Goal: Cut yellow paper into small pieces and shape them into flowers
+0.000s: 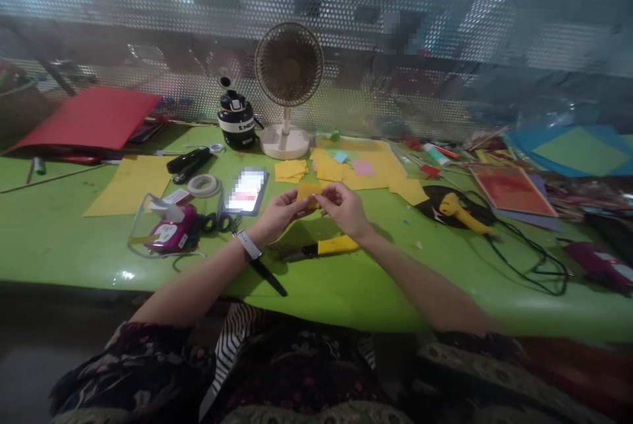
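Between my two hands is a small piece of yellow paper (309, 191), held up just above the green table. My left hand (283, 213) pinches its left side. The fingers of my right hand (345, 210) are closed on its right edge. Right behind it lie a stack of small yellow paper pieces (291, 171) and another yellow square (329, 169). Below my hands a yellow-and-black utility knife (336, 245) rests on the table. To the left of my left hand is a phone (247, 190) with a lit screen, and scissors (216, 221) lie near my wrist.
A white fan (285, 140) and a dark bottle (237, 122) stand at the back. Tape (204, 185), a stapler (188, 163) and a purple tissue pack (173, 231) are on the left. A yellow glue gun (465, 213) with a black cable (537, 269) lies right.
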Action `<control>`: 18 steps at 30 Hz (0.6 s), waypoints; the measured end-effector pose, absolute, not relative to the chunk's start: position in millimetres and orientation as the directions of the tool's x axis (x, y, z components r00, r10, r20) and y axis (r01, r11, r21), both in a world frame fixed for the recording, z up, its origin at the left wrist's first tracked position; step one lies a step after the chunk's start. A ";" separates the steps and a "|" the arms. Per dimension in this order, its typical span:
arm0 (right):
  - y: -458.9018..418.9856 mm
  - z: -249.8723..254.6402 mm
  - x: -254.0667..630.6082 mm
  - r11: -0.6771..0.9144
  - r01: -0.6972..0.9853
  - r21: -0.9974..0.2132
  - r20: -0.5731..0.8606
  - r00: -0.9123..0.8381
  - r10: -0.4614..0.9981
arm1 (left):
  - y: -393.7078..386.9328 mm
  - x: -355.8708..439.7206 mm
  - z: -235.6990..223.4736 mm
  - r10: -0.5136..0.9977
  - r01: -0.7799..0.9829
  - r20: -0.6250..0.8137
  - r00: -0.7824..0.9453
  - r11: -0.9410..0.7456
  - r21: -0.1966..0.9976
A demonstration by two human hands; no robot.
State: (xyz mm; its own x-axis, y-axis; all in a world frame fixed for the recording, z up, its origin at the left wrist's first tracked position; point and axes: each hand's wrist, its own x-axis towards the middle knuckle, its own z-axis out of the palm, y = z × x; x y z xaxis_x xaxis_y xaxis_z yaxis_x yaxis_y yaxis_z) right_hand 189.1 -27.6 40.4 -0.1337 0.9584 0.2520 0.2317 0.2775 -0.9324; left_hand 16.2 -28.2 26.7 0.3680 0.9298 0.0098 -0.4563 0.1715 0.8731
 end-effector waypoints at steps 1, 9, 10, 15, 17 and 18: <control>-27.8 40.9 189.2 0.273 0.230 -0.934 0.249 -0.131 0.960 | -27.5 16.2 25.2 0.929 -0.458 0.011 0.369 0.172 0.872; -28.0 42.9 191.7 0.259 0.209 -0.943 0.234 -0.135 0.963 | -25.1 16.2 19.1 0.931 -0.439 0.009 0.364 0.163 0.883; -27.4 43.0 192.0 0.260 0.203 -0.944 0.238 -0.126 0.963 | -25.4 16.3 19.3 0.931 -0.439 0.005 0.364 0.167 0.883; -24.6 43.4 193.3 0.237 0.170 -0.957 0.217 -0.125 0.968 | -25.4 16.7 18.6 0.930 -0.429 0.001 0.367 0.168 0.887; -24.4 43.4 193.4 0.229 0.169 -0.959 0.207 -0.139 0.968 | -25.4 16.7 18.4 0.931 -0.430 0.001 0.365 0.168 0.887; -24.5 43.4 193.4 0.227 0.166 -0.960 0.205 -0.139 0.969 | -25.5 16.8 18.6 0.932 -0.432 -0.003 0.362 0.171 0.886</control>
